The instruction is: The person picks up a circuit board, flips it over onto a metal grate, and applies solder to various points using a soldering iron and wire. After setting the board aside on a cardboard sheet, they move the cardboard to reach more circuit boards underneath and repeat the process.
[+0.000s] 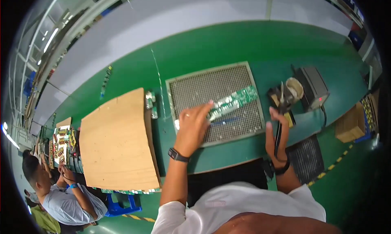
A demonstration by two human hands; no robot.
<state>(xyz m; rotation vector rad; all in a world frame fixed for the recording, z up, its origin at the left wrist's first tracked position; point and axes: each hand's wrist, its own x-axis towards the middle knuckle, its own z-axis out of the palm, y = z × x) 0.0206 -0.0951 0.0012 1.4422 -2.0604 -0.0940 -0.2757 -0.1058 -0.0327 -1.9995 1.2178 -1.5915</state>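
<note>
My left hand [193,128] is closed on the near-left end of a long green circuit board [235,102]. The board slants over a framed metal mesh panel [187,91] on the bench. A thin blue tool [224,121] lies on the mesh below the board. My right hand [279,132] has its thumb and fingers apart around the black handle of a soldering iron [278,134]. Whether the palm touches the handle I cannot tell. The handle's upper end meets a dark iron stand [286,101], where a pointed metal part sticks up.
A black soldering station [313,89] with a red light stands beside a round tin [294,89]. Brown cardboard [118,140] covers the bench at left, with small boards [151,104] next to it. At far left a co-worker [69,197] sits at the bench. A carton [350,124] stands at right.
</note>
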